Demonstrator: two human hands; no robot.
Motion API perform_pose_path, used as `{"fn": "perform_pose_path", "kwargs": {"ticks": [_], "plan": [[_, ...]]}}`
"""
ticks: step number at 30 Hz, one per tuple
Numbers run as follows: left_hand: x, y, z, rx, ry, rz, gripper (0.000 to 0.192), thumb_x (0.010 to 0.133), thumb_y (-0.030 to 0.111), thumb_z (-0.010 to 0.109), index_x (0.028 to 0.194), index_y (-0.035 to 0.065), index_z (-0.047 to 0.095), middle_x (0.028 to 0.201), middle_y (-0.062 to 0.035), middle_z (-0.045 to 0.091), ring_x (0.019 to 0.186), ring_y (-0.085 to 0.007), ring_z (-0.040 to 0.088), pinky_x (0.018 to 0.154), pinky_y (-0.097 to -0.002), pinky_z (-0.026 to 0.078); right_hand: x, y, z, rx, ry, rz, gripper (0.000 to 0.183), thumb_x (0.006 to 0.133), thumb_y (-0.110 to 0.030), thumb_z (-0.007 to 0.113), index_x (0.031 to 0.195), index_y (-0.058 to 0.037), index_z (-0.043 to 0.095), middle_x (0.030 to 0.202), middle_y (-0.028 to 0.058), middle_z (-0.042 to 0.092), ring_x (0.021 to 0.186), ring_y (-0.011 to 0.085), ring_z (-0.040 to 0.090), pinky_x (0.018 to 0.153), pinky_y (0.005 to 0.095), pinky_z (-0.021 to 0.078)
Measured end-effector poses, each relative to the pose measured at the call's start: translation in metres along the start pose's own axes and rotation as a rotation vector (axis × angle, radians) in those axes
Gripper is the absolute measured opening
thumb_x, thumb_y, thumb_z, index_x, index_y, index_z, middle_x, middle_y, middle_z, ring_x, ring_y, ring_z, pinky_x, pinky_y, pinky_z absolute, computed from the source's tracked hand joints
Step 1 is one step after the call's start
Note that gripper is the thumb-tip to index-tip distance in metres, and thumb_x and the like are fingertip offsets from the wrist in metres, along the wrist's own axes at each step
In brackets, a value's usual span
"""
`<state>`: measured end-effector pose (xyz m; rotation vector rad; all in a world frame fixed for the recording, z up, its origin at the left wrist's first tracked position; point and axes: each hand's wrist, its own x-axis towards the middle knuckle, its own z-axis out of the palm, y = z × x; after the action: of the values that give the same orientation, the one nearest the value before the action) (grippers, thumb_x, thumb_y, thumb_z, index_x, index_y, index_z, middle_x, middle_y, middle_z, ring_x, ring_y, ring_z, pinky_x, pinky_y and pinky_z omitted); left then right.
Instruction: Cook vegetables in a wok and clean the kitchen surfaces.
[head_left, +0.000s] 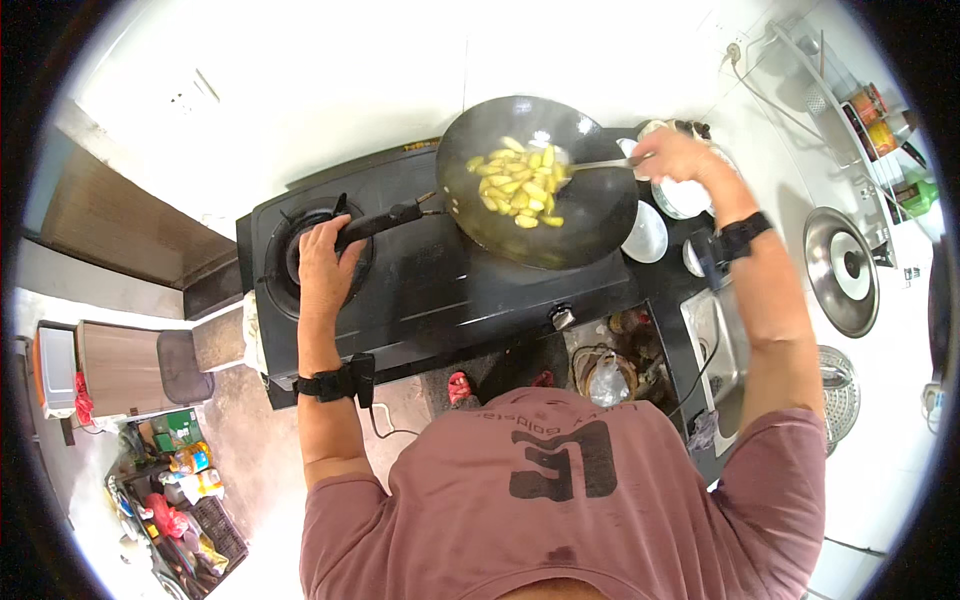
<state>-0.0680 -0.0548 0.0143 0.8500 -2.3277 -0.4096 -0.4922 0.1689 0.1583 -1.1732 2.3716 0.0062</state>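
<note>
A dark wok (600, 217) sits over the right side of a black gas stove (420, 292). Sliced pale green-yellow vegetable pieces (517, 184) lie heaped in its middle, with some steam above them. My left hand (327, 251) grips the end of the wok's black handle (382, 223), above the left burner (289, 251). My right hand (671, 157) holds a metal spatula (604, 164) by its handle, somewhat blurred. The spatula's head is at the right edge of the pieces and partly hidden by them.
White bowls (645, 234) stand right of the wok, close to my right forearm. Farther right are a steel sink (709, 360), a wok lid (840, 274) hanging on the wall and a shelf rack (832, 120). A control knob (562, 316) is on the stove's front.
</note>
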Motion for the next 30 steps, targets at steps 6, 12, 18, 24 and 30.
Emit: {"fn": "perform_pose_path", "kwargs": {"ticks": [6, 12, 18, 24, 30], "plan": [[-0.004, -0.003, 0.001, 0.0, -0.003, 0.019, 0.036, 0.082, 0.02, 0.068, 0.113, 0.004, 0.061, 0.107, -0.0152, 0.062, 0.104, -0.0358, 0.053, 0.092, -0.0425, 0.042, -0.038, -0.026, 0.022, -0.129, 0.306, -0.328, 0.032, 0.079, -0.007, 0.066, 0.111, -0.0036, 0.064, 0.096, 0.0133, 0.069, 0.087, 0.0283, 0.066, 0.079, 0.0363, 0.0515], [-0.004, -0.002, 0.001, 0.012, -0.012, 0.005, 0.037, 0.082, 0.022, 0.068, 0.114, 0.0041, 0.061, 0.108, -0.0153, 0.062, 0.104, -0.0358, 0.053, 0.091, -0.0425, 0.042, -0.082, -0.05, -0.024, -0.464, 0.315, -0.242, 0.029, 0.074, -0.008, 0.065, 0.103, -0.0072, 0.068, 0.086, 0.0152, 0.068, 0.082, 0.0332, 0.064, 0.076, 0.0402, 0.0508], [0.0, 0.003, -0.001, 0.071, -0.023, 0.051, 0.041, 0.077, 0.025, 0.073, 0.111, 0.0058, 0.062, 0.101, -0.0124, 0.063, 0.098, -0.0341, 0.056, 0.086, -0.0416, 0.045, -0.068, -0.042, -0.04, -0.543, 0.077, -0.109, 0.016, 0.068, -0.017, 0.066, 0.069, -0.0007, 0.068, 0.062, 0.0165, 0.063, 0.056, 0.0272, 0.058, 0.055, 0.039, 0.0457], [0.008, -0.002, -0.001, 0.269, -0.155, 0.011, 0.033, 0.074, 0.029, 0.076, 0.093, 0.0063, 0.062, 0.085, -0.0098, 0.064, 0.086, -0.0312, 0.062, 0.074, -0.0419, 0.048, -0.048, -0.05, -0.012, -0.197, -0.207, 0.057, 0.023, 0.076, -0.023, 0.065, 0.077, -0.0006, 0.069, 0.057, 0.0075, 0.059, 0.049, 0.0162, 0.051, 0.047, 0.0349, 0.0412], [0.015, 0.009, -0.012, 0.315, -0.33, 0.01, 0.03, 0.077, 0.031, 0.073, 0.084, 0.0063, 0.058, 0.078, -0.0111, 0.063, 0.081, -0.0316, 0.063, 0.07, -0.0426, 0.048, -0.051, -0.026, 0.065, -0.015, 0.153, -0.135, 0.027, 0.085, -0.023, 0.061, 0.101, -0.0025, 0.066, 0.078, 0.0129, 0.066, 0.073, 0.0246, 0.064, 0.068, 0.035, 0.0494]]}}
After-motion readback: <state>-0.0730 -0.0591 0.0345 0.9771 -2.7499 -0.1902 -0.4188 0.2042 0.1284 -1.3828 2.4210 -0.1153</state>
